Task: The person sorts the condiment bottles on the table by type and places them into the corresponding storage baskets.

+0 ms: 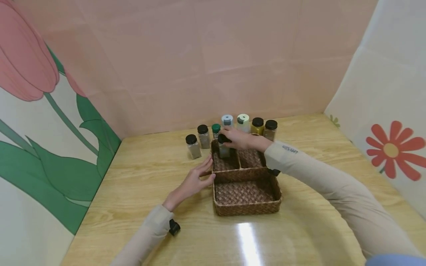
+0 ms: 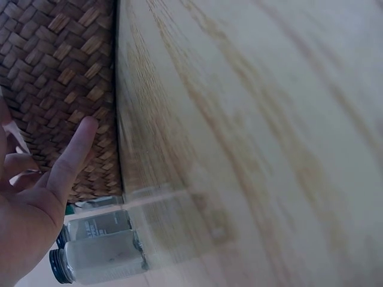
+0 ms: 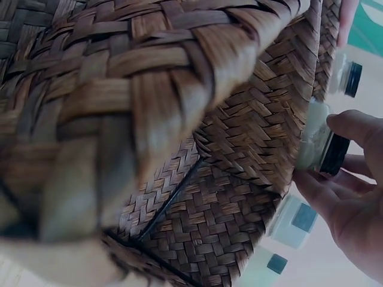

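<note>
Centrally, a wooden desk [image 1: 149,192] carries a three-compartment woven basket [image 1: 247,209]. The left hand [image 1: 193,181] lays extended fingers against its left side; the right hand [image 1: 239,138] has fingers grasping a black-lidded jar [image 1: 224,152], upright at the back-left compartment. Two pale bottles [image 1: 243,125] and five other jars [image 1: 193,148] stand near the basket's far end.

creased pink backdrop [image 1: 206,55] | left: tulip print [image 1: 28,51] | right: red flower print [image 1: 391,150] | wood-grain table [image 1: 143,173]

The head view is evenly lit, a white glare streak [image 1: 247,244] marking the table [image 1: 159,159]; both wrist views look dimmer, and the basket [image 3: 161,107] blurs nearest the right camera.
</note>
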`<control>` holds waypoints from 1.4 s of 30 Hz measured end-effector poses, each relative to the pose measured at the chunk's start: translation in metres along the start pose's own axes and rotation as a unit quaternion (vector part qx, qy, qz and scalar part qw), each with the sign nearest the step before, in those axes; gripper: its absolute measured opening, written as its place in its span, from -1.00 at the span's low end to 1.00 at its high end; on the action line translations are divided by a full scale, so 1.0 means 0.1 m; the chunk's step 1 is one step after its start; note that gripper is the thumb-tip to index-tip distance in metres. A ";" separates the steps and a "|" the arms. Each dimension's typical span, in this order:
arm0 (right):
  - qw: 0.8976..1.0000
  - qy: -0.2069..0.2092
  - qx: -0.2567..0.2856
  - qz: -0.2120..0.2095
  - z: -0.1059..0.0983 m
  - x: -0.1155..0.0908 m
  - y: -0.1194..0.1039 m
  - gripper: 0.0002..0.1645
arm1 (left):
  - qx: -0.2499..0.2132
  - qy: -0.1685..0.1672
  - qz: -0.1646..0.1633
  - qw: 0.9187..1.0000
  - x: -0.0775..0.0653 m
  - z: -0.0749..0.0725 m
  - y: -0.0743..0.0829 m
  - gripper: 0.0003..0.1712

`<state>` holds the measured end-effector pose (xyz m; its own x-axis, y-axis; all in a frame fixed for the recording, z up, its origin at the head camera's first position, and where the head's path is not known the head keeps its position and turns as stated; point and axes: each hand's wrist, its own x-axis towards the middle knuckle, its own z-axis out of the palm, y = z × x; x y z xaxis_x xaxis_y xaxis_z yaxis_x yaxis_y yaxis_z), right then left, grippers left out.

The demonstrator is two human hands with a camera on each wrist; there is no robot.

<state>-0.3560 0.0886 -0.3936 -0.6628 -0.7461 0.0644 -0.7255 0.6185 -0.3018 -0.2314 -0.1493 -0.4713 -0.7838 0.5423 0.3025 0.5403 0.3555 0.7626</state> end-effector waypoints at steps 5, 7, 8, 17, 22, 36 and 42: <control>1.000 -0.010 0.002 0.017 0.00 -0.01 0.00 -0.31 | -0.017 0.005 0.014 1.000 0.00 0.01 -0.01 -0.33; 1.000 -0.015 0.003 0.026 0.01 -0.02 0.01 -0.28 | -0.013 0.009 0.021 1.000 0.00 0.03 0.00 -0.34; 0.999 -0.016 0.004 0.030 0.01 -0.02 0.01 -0.27 | -0.012 0.012 0.023 1.000 -0.01 0.03 0.02 -0.34; 0.999 -0.015 0.001 0.032 0.04 -0.02 0.04 -0.22 | -0.026 0.012 0.026 0.999 -0.03 -0.04 0.34 -0.37; 1.000 -0.011 0.006 0.027 0.01 -0.06 0.04 -0.19 | -0.024 0.018 0.031 0.999 -0.02 0.00 0.21 -0.36; 0.999 -0.027 0.014 0.019 -0.20 -0.14 0.02 -0.22 | -0.004 0.009 0.012 1.000 -0.03 0.02 0.03 -0.32; 0.999 -0.035 0.025 0.030 -0.28 -0.19 0.04 -0.24 | -0.013 0.014 0.020 1.000 -0.02 0.01 0.12 -0.34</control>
<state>-0.3520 0.1121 -0.3692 -0.6891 -0.7244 -0.0208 -0.6736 0.6509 -0.3501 -0.2231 -0.1454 -0.4635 -0.7697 0.5347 0.3487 0.5639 0.3134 0.7641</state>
